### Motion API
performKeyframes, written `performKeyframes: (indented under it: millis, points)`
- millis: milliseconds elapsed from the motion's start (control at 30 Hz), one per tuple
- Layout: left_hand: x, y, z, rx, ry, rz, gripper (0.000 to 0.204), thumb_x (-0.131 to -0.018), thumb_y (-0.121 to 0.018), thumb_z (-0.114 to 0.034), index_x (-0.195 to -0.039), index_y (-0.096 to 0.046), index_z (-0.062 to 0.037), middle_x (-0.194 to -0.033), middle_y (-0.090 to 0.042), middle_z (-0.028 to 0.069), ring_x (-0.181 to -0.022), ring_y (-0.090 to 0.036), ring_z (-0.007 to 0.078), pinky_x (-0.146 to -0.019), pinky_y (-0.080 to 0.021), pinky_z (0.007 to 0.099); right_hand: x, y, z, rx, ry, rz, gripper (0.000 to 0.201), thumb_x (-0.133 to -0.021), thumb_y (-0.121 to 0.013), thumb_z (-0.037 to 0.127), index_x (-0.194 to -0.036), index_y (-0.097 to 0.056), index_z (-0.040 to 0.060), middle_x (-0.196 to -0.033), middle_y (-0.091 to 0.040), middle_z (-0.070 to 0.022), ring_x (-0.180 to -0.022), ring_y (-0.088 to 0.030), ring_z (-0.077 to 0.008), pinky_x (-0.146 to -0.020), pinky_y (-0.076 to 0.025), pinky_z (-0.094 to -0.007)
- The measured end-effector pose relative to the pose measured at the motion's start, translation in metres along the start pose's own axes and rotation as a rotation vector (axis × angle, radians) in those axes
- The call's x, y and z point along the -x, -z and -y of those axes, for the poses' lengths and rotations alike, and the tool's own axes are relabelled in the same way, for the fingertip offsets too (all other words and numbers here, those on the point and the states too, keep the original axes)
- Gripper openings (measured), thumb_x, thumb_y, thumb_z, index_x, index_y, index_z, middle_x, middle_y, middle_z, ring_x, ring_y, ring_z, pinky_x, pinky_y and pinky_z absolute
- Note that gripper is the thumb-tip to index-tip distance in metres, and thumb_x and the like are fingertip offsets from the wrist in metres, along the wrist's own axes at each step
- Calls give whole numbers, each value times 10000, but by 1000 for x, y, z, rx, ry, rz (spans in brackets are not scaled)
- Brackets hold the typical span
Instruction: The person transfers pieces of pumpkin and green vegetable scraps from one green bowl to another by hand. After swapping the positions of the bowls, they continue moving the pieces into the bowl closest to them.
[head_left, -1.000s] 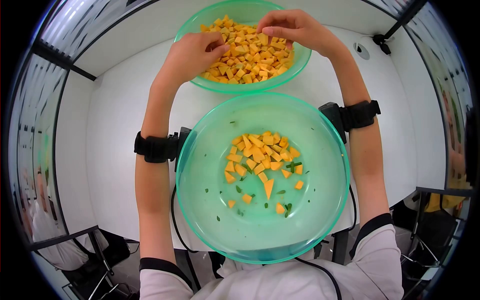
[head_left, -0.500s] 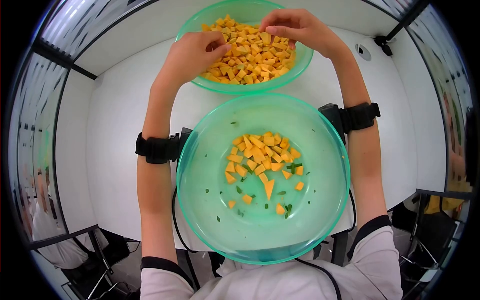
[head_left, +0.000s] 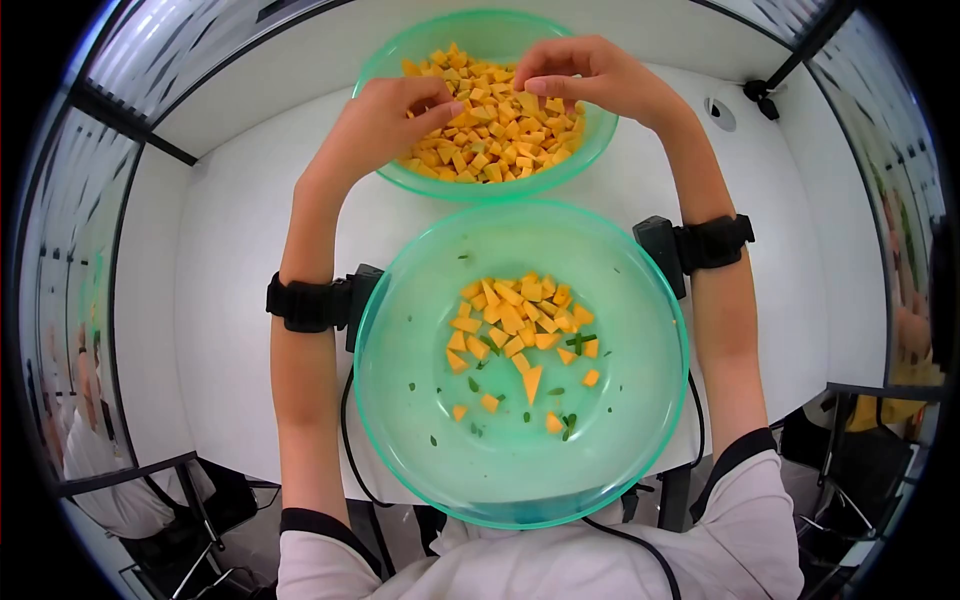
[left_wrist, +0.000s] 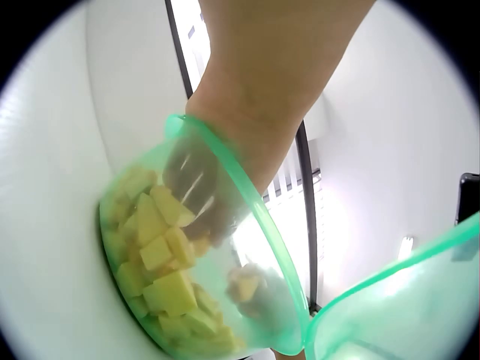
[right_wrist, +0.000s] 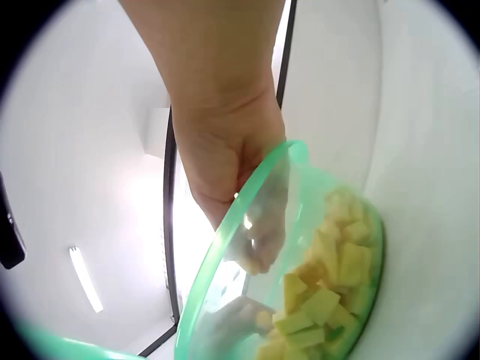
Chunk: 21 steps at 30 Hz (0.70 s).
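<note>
Both hands are over the far green bowl (head_left: 395, 172), which holds a heap of diced orange-yellow pumpkin (head_left: 500, 130). My left hand (head_left: 385, 120) reaches over its left side, fingers curled and the thumb extended toward them. A small yellow piece (right_wrist: 264, 321) shows at its fingertips in the right wrist view. On the right side, my right hand (head_left: 595, 78) bends down with thumb and forefinger together, pinching a pumpkin piece (left_wrist: 247, 289) seen through the bowl wall in the left wrist view. The bowl wall blurs both sets of fingertips.
A second, wider green bowl (head_left: 400, 460) stands nearer the body with fewer pumpkin pieces (head_left: 515, 310) and green leaf bits (head_left: 568, 427). Its rim sits close to the far bowl. A white table (head_left: 240, 250) lies beneath, with black cables (head_left: 346, 430) at the near bowl's sides.
The head view has shifted a little, so the bowls and hands appear slightly lower. Both hands stay over the far bowl in nearly the same pose; the near bowl's contents look unchanged.
</note>
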<state>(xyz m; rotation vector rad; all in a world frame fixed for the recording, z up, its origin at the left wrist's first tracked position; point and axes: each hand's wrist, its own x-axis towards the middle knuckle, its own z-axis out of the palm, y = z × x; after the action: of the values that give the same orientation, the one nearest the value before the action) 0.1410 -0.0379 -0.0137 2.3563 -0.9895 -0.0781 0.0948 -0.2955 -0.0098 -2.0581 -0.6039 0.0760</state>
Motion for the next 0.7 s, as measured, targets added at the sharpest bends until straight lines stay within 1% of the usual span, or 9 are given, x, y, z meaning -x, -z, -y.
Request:
performKeyframes:
  millis: [67,200,300,333,433,467,567,600,700]
  points:
    - [2,6,-2,59,-14,58,289,-922,-594,-287,-875,-617,-3,-731,-582,32,-685,-532,123,-667,-448,271,2,1,6,-33,-32,44,188,-921,-609,230,-979,-657,58,-888,-643,14,-741,-556,-54,-612,-470,-212]
    - [8,23,-6,196,-132,59,295,-948,-576,-266,-861,-582,16,-748,-562,16,-708,-514,102,-717,-431,242,13,12,26,29,45,92,165,-932,-591,189,-969,-646,38,-894,-633,4,-757,-535,-64,-668,-455,-220]
    - [11,34,-13,242,-198,80,293,-948,-577,-261,-848,-578,14,-750,-558,3,-730,-516,96,-731,-429,244,24,18,48,-33,115,157,149,-931,-592,161,-967,-644,27,-892,-632,3,-759,-530,-71,-662,-452,-220]
    - [13,37,-17,229,-207,79,283,-943,-584,-252,-843,-580,13,-757,-560,-4,-745,-516,96,-739,-429,253,25,20,56,8,128,223,143,-920,-607,143,-970,-637,12,-897,-638,-13,-771,-572,-91,-696,-484,-227]
    - [17,43,-26,236,-234,125,264,-934,-595,-234,-836,-582,11,-765,-565,-3,-740,-510,98,-738,-427,259,33,15,77,-83,106,413,158,-901,-640,149,-968,-632,6,-834,-628,-7,-780,-591,-74,-734,-485,-227]
    - [19,44,-28,217,-225,148,232,-913,-620,-205,-829,-588,9,-775,-581,9,-734,-518,117,-733,-427,265,34,14,83,-86,86,478,160,-887,-659,149,-936,-620,1,-841,-652,-27,-769,-614,-94,-740,-504,-242]
    - [22,43,-31,228,-329,230,240,-882,-664,-258,-850,-651,-20,-702,-575,13,-688,-525,107,-644,-432,257,36,5,86,-108,48,588,164,-885,-663,160,-903,-612,4,-852,-676,-54,-746,-633,-119,-726,-518,-256]
    - [23,41,-33,319,-307,301,220,-875,-670,-241,-825,-661,-26,-706,-587,12,-688,-526,110,-642,-427,256,36,4,85,-89,69,623,176,-899,-644,179,-890,-610,7,-855,-689,-66,-728,-641,-130,-691,-517,-259]
    - [23,47,-38,318,-329,600,192,-868,-670,-178,-821,-629,3,-790,-622,41,-748,-554,165,-725,-453,296,33,8,83,56,93,632,177,-914,-615,163,-948,-599,-10,-909,-696,-96,-789,-683,-182,-722,-549,-283]
